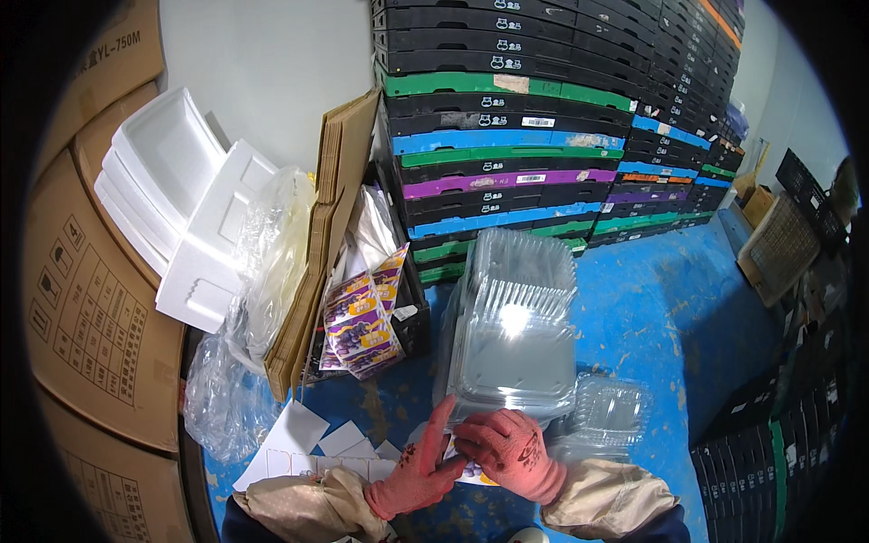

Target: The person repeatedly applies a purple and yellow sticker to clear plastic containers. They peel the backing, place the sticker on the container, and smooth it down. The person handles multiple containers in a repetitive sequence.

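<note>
Both my hands wear pinkish-red knitted gloves and meet low in the middle. My left hand [422, 470] points its index finger upward, and its thumb reaches to the right fingertips. My right hand [510, 449] has curled fingers pinched at a printed label sheet [479, 474] with grape pictures, mostly covered by the gloves. How the left fingers grip is hidden. Just beyond the hands stands a long nested stack of clear plastic clamshell containers [514, 360]. Another clear container [611, 408] lies to the right of it on the blue floor.
White label backing sheets [295, 434] lie by my left forearm. A crate [414, 319] holds printed grape label strips [363, 326]. Flattened cardboard [319, 271], plastic bags [227, 400], foam boxes [197, 231] and cartons [102, 319] crowd the left. Stacked crates [502, 163] rise ahead; more crates [740, 475] stand right.
</note>
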Action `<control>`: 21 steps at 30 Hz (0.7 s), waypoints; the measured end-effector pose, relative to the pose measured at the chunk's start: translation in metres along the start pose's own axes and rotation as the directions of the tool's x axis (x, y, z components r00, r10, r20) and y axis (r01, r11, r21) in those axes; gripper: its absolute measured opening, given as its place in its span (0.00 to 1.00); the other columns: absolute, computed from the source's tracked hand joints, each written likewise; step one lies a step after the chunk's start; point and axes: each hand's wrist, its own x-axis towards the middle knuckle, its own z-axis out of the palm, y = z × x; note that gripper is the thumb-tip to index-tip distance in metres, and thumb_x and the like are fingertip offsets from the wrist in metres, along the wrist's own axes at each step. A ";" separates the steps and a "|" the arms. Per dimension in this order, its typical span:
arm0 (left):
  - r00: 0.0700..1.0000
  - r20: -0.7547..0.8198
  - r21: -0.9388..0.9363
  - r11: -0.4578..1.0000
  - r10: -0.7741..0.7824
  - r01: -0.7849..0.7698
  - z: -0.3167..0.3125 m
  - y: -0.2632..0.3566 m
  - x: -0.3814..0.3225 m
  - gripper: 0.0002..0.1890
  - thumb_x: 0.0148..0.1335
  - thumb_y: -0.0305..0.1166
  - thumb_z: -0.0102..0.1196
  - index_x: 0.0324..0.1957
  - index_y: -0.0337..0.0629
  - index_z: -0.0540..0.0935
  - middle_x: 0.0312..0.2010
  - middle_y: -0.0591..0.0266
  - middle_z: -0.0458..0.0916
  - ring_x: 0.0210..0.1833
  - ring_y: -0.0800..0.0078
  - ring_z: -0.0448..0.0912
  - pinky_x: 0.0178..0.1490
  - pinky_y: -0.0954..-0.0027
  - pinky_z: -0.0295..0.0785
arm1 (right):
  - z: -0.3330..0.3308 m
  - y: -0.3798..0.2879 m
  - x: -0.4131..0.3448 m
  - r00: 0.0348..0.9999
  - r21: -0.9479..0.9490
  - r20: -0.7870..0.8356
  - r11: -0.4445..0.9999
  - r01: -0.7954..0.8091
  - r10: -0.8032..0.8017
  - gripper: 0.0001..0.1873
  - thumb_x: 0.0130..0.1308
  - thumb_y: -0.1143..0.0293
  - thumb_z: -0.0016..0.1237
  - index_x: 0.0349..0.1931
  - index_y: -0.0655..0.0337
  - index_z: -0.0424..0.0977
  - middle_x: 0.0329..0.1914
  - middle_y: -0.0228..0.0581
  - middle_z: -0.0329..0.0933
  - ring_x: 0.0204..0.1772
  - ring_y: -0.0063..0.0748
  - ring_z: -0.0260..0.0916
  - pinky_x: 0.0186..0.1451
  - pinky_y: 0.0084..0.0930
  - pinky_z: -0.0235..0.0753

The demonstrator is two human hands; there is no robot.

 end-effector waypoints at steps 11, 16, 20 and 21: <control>0.987 0.036 -0.628 0.765 -0.155 0.143 -0.004 -0.006 0.011 0.30 0.67 0.32 0.44 0.69 0.48 0.52 0.46 0.65 0.72 0.40 0.77 0.71 0.43 0.73 0.68 | -0.006 0.011 -0.004 0.952 -0.055 0.084 0.953 0.298 -0.293 0.18 0.42 0.68 0.53 0.39 0.50 0.78 0.40 0.28 0.75 0.39 0.33 0.73 0.39 0.30 0.72; 0.892 0.188 -0.576 0.690 -0.410 0.438 -0.019 -0.008 0.025 0.22 0.68 0.35 0.43 0.64 0.48 0.64 0.55 0.64 0.71 0.53 0.72 0.73 0.55 0.71 0.70 | -0.016 0.012 -0.003 0.914 -0.013 0.052 0.915 0.402 -0.401 0.16 0.49 0.73 0.51 0.41 0.55 0.75 0.41 0.33 0.74 0.40 0.34 0.73 0.41 0.29 0.72; 0.972 -0.218 -0.045 0.994 0.087 -0.099 -0.050 0.010 0.032 0.19 0.64 0.26 0.46 0.58 0.45 0.71 0.49 0.63 0.76 0.49 0.70 0.76 0.50 0.72 0.73 | -0.057 0.028 0.000 0.840 0.373 -0.507 0.928 0.012 0.193 0.04 0.60 0.79 0.44 0.35 0.65 0.70 0.32 0.45 0.75 0.34 0.33 0.73 0.38 0.24 0.73; 0.886 -0.288 0.121 0.931 0.364 -0.343 -0.056 0.014 0.036 0.19 0.63 0.22 0.48 0.56 0.43 0.73 0.46 0.62 0.78 0.47 0.69 0.77 0.47 0.72 0.74 | -0.067 0.040 0.003 0.749 0.517 -0.562 0.856 -0.013 0.351 0.03 0.66 0.75 0.42 0.35 0.65 0.67 0.29 0.41 0.72 0.31 0.26 0.69 0.36 0.21 0.71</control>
